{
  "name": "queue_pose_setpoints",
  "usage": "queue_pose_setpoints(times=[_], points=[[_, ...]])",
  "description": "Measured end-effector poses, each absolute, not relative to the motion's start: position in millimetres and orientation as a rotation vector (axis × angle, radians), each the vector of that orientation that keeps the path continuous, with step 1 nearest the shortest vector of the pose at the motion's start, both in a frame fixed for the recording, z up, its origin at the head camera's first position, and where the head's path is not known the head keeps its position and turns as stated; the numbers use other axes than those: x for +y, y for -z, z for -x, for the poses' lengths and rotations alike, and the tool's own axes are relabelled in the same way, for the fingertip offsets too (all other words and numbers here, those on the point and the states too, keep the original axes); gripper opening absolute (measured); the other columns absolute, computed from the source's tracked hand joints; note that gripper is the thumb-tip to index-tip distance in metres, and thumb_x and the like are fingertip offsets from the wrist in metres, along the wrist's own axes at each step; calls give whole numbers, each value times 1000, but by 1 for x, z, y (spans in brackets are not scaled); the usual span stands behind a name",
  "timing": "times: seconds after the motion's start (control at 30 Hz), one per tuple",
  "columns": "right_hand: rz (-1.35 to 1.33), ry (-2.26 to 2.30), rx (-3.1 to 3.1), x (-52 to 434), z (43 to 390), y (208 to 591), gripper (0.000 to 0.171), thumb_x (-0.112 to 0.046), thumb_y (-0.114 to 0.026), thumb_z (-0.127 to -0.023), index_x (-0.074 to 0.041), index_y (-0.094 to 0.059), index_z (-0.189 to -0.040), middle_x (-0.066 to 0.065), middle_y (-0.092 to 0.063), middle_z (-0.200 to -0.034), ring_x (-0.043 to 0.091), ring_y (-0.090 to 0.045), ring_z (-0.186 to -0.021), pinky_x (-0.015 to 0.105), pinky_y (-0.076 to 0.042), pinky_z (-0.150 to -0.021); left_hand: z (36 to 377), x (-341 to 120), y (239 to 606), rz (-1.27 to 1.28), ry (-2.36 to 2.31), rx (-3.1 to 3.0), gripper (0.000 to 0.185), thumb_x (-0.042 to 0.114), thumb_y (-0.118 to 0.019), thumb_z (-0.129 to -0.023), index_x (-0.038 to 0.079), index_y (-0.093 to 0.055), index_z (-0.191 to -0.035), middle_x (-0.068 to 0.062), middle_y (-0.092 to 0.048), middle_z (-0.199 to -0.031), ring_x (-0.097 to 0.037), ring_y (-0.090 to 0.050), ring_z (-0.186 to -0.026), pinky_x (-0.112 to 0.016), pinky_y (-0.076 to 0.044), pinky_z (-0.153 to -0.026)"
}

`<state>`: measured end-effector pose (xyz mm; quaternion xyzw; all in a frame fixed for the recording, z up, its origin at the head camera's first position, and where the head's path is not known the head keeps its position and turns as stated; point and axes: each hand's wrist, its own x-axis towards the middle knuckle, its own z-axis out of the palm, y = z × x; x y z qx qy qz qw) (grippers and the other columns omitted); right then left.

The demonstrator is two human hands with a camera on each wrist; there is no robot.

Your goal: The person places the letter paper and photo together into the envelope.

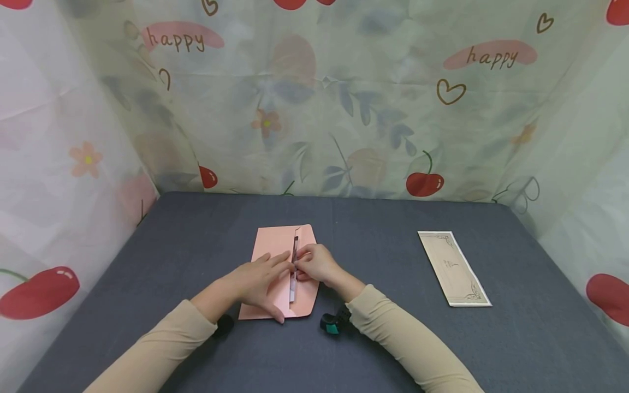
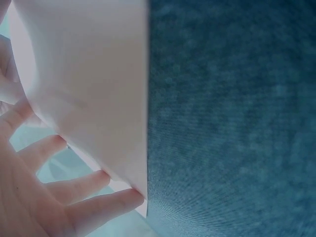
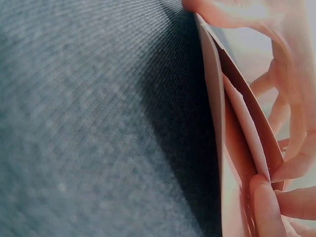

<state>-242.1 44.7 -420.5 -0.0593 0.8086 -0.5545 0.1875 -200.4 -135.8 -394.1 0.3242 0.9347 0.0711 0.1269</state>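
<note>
A pink envelope (image 1: 270,243) lies on the table with its flap spread out to the right. Inside its mouth sits a folded paper (image 1: 292,289), its pale edge showing along the slot. My left hand (image 1: 255,281) rests on the envelope body, fingers spread; the left wrist view has its fingertips (image 2: 131,199) touching the envelope's edge. At the mouth, my right hand (image 1: 319,265) pinches the edge of the folded paper (image 3: 249,118) between thumb and finger (image 3: 265,202). The envelope hides the rest of that paper.
A long cream folded card (image 1: 449,267) with dark corner ornaments lies on the right of the dark grey table (image 1: 373,234). Black devices sit under both wrists, the right one (image 1: 331,323) with a green patch. Printed curtains (image 1: 314,109) enclose the back and sides.
</note>
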Motion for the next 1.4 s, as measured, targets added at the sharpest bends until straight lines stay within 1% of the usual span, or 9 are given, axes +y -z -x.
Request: queue_pose_setpoints(times=[0.37, 0.63, 0.93, 1.23, 1.4], points=[[145, 1585, 2256, 43, 241, 420, 21, 4, -54, -87, 7, -56, -108, 20, -69, -86, 7, -59, -52, 26, -56, -58, 200, -135, 394, -942, -206, 2717, 105, 72, -71, -59, 16, -36, -141, -10, -21, -156, -47, -28, -136, -60, -39, -98], [138, 1581, 2264, 42, 242, 420, 21, 3, -54, -87, 7, -57, -108, 20, -70, -85, 7, -61, -53, 27, -56, -59, 201, -135, 396, -954, -218, 2709, 105, 71, -71, -60, 15, -36, -141, -12, -20, -156, -49, -27, -136, -61, -39, -97], [127, 1565, 2255, 42, 242, 419, 21, 2, -54, -87, 6, -56, -108, 15, -68, -81, 7, -60, -52, 25, -56, -57, 202, -135, 396, -944, -214, 2698, 108, 72, -70, -60, 15, -33, -144, -11, -17, -157, -48, -25, -138, -60, -38, -99], [139, 1576, 2253, 42, 242, 420, 22, 3, -54, -87, 7, -56, -108, 21, -70, -87, 7, -60, -53, 26, -56, -58, 202, -136, 396, -967, -205, 2703, 107, 70, -71, -60, 13, -35, -143, -13, -18, -157, -47, -26, -138, -58, -38, -101], [160, 1561, 2264, 44, 241, 419, 22, -1, -57, -88, 8, -57, -109, 21, -70, -88, 6, -62, -54, 26, -56, -57, 202, -135, 396, -965, -211, 2703, 105, 70, -72, -60, 14, -37, -141, -13, -19, -156, -47, -26, -138, -58, -38, -101]])
